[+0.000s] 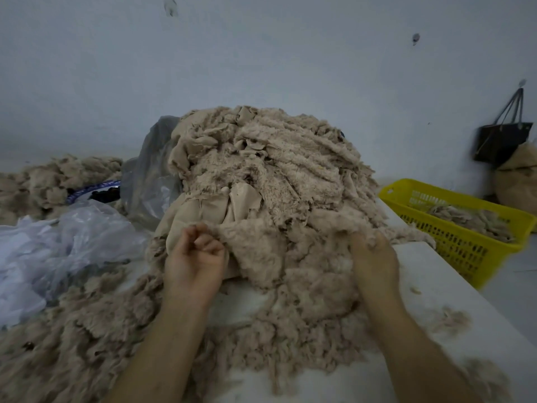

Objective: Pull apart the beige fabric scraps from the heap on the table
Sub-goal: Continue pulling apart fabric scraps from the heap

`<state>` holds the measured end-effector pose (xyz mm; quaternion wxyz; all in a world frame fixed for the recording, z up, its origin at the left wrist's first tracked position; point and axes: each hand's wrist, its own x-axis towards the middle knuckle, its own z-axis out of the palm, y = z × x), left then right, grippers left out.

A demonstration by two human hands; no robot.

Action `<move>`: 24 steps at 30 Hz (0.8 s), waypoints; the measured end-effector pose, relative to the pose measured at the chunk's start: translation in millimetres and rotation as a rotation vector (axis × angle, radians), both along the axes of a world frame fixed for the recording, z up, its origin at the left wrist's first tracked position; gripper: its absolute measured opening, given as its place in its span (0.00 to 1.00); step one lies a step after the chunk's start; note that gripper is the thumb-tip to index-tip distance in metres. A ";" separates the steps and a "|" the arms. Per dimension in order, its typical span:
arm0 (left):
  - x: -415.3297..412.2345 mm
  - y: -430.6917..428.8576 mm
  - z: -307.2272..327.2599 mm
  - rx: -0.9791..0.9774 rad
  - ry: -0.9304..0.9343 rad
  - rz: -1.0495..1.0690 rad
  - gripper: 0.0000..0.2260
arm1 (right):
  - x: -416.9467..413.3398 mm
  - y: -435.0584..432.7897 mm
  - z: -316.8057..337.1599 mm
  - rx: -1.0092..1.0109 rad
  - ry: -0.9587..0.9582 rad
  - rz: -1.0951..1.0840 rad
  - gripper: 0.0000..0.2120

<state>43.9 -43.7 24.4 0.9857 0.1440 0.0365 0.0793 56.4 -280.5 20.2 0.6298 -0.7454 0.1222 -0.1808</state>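
Scraps (250, 242) are pinched by the left hand (194, 258), the grip of the right hand (373, 257) cannot be seen, and most of the heap (276, 170) is left.

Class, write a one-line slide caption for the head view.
Left hand and right hand reach into a heap of beige fabric scraps on a white table beside a yellow basket.
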 end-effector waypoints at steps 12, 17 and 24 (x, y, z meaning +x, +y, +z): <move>-25.0 -64.5 -10.6 1.520 -0.109 0.067 0.23 | -9.3 31.4 -6.4 0.317 0.051 0.452 0.24; -22.5 -66.4 -13.3 1.200 -0.098 -0.140 0.14 | -18.5 36.9 -12.3 -0.059 0.007 0.576 0.23; -19.0 -62.2 -16.0 1.366 -0.102 0.095 0.14 | -18.1 40.3 -6.8 -0.126 -0.211 0.359 0.22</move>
